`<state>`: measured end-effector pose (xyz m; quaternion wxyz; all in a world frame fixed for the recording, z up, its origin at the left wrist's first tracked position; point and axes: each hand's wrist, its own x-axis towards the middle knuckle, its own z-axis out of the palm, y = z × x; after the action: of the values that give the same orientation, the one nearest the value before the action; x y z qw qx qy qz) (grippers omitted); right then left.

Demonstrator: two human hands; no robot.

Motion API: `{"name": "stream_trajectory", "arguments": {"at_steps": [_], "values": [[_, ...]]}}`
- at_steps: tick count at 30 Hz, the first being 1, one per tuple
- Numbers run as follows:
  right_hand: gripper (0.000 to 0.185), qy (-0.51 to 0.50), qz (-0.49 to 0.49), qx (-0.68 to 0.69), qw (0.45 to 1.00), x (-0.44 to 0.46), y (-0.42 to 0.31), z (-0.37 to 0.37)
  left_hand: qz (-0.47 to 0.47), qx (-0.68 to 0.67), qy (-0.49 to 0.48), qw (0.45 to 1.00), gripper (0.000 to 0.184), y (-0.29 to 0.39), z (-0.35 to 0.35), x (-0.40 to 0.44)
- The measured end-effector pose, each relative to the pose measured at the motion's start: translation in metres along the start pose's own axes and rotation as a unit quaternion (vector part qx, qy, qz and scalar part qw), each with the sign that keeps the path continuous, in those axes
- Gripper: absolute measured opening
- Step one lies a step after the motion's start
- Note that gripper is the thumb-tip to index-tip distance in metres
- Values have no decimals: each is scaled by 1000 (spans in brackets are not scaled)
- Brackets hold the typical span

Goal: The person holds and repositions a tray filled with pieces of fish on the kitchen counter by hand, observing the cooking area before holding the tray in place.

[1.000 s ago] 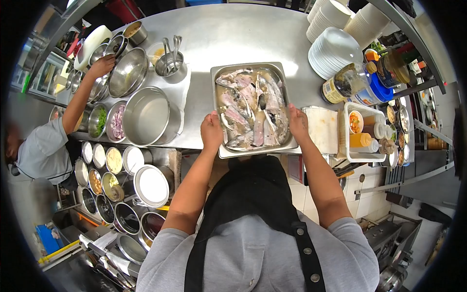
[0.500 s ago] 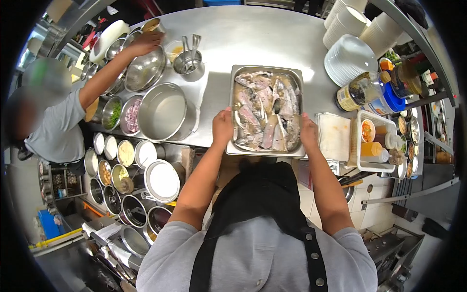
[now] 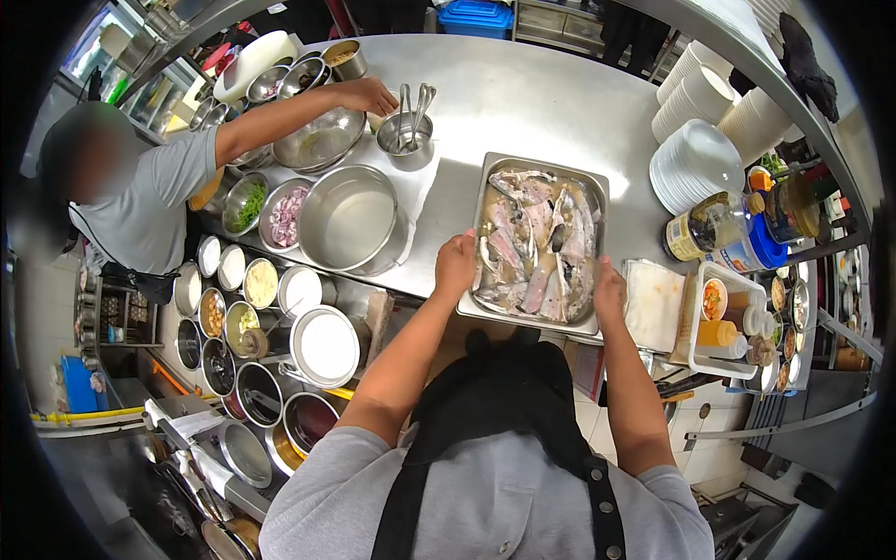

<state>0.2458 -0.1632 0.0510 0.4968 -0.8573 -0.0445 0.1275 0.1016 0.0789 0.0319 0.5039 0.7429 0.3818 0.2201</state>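
A deep steel tray (image 3: 527,319) sits at the near edge of the worktop, slightly overhanging it. Inside lie several raw fish pieces (image 3: 539,245) with silvery skin and pink flesh, in a cloudy brownish liquid. My left hand (image 3: 455,266) grips the tray's left rim near its front corner. On the opposite side, my right hand (image 3: 610,291) is closed on the right rim, its fingers partly hidden. A stack of white cloths or sheets (image 3: 650,301) lies just right of my right hand.
Left of the tray stand a large steel pot (image 3: 348,219) and a small pot with ladles (image 3: 404,138). A co-worker's hand (image 3: 369,95) reaches over the worktop (image 3: 523,93). Stacked white plates (image 3: 695,173), jars (image 3: 698,226) and a condiment basket (image 3: 723,322) stand right.
The view has shifted and turned slightly, so the scene sits further right. My hands keep their hold on the tray. The co-worker's hand has moved right, towards the pot with ladles.
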Motion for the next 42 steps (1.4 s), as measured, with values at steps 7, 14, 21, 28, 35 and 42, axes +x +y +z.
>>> {"name": "stream_trajectory", "arguments": {"at_steps": [7, 14, 21, 28, 35, 42], "values": [[53, -18, 10, 29, 999, 4, 5, 0, 22, -20, 13, 999, 45, -7, 5, 2], [55, -9, 9, 11, 1000, 12, 23, 3, 3, -4, 2, 1000, 45, -2, 3, 1], [55, -9, -22, -12, 1000, 5, 9, -2, -2, 23, -5, 1000, 47, -2, 2, 1], [53, 26, -46, -16, 998, 7, 11, 3, -5, -15, 1, 1000, 48, -6, 4, 1], [53, 4, -23, 18, 1000, 5, 11, 4, 8, -12, 7, 1000, 47, -12, 5, 2], [55, 17, -12, -55, 998, 4, 4, -1, -2, -10, 3, 1000, 43, -2, 3, 0]]}}
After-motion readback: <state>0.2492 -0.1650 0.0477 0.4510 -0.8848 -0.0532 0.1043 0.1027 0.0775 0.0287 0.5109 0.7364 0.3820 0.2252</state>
